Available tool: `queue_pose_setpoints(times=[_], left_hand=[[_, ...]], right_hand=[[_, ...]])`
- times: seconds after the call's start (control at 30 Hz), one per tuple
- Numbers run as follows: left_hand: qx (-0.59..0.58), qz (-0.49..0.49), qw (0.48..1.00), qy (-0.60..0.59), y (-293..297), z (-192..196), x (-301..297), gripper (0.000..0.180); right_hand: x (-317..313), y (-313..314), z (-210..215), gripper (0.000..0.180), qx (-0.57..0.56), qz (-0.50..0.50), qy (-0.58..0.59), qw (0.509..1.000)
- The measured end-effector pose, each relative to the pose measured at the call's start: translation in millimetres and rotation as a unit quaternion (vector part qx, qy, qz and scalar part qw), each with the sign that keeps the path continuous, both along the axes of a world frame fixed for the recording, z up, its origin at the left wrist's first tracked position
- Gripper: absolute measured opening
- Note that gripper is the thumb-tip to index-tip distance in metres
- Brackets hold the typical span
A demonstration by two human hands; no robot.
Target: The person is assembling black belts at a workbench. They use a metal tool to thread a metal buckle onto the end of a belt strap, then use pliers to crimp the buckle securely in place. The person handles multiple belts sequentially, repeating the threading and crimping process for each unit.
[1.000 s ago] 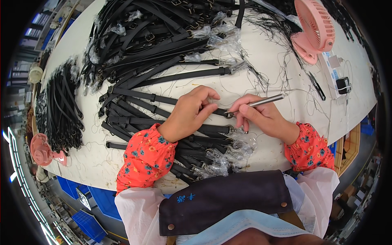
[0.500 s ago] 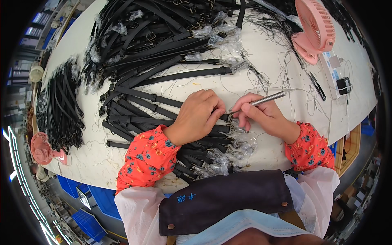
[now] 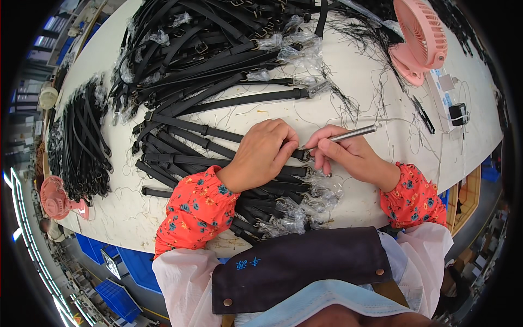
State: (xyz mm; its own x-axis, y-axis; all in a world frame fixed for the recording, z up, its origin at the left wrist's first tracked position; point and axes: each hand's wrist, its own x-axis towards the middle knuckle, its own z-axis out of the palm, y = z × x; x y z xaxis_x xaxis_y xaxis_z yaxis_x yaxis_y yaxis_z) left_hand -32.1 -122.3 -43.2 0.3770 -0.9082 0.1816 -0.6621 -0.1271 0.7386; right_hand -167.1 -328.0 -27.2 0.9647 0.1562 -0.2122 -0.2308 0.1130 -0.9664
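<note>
My left hand [image 3: 261,151] is closed in a pinch over the end of a black strap [image 3: 223,134], whose buckle end [image 3: 301,155] shows just beside the fingertips. Across from it, my right hand [image 3: 348,151] grips a slim silver pen-shaped tool [image 3: 354,133] with a thin cord at its back end. The tool's tip lies hidden between the fingers of both hands, close to the strap's end. Below the hands, several more black straps [image 3: 190,159] lie fanned out, their buckle ends in clear plastic wrap [image 3: 321,199].
A large heap of black straps [image 3: 218,54] covers the far side, and a bundle [image 3: 81,141] hangs at the left edge. Pink fans [image 3: 419,38] [image 3: 54,199] stand far right and near left. Loose threads [image 3: 348,98], a black-handled cutter [image 3: 424,115] and a power strip [image 3: 445,98] lie rightward.
The silver tool's back end has dipped slightly and shifted a little left in my right hand. My left hand stays almost still, and the straps have not moved.
</note>
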Motion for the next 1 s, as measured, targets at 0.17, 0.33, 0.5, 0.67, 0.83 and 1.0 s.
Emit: queue_pose_setpoints(times=[0.17,0.33,0.5,0.67,0.83,1.0], left_hand=[[-0.001,0.003,1.000,0.002,0,-1,0,0.006],[0.001,0.007,1.000,0.008,0,1,0,0.006],[0.000,0.034,0.999,0.030,1,1,-1,0.007],[-0.052,0.170,0.959,0.223,4,2,2,0.012],[-0.237,0.299,0.915,0.133,13,-10,33,0.011],[-0.037,0.121,0.992,0.022,12,8,25,0.017]], right_hand=[[0,1,0,0.031,0.000,0.001,0.007,1.000],[0,1,0,0.031,-0.003,0.003,0.003,1.000],[-1,1,-2,0.031,0.002,0.003,0.002,1.000],[-1,0,-1,0.031,0.009,-0.001,0.003,1.000],[-4,0,-2,0.032,0.020,-0.010,-0.032,0.999],[-5,-4,-5,0.030,-0.063,-0.056,-0.117,0.990]])
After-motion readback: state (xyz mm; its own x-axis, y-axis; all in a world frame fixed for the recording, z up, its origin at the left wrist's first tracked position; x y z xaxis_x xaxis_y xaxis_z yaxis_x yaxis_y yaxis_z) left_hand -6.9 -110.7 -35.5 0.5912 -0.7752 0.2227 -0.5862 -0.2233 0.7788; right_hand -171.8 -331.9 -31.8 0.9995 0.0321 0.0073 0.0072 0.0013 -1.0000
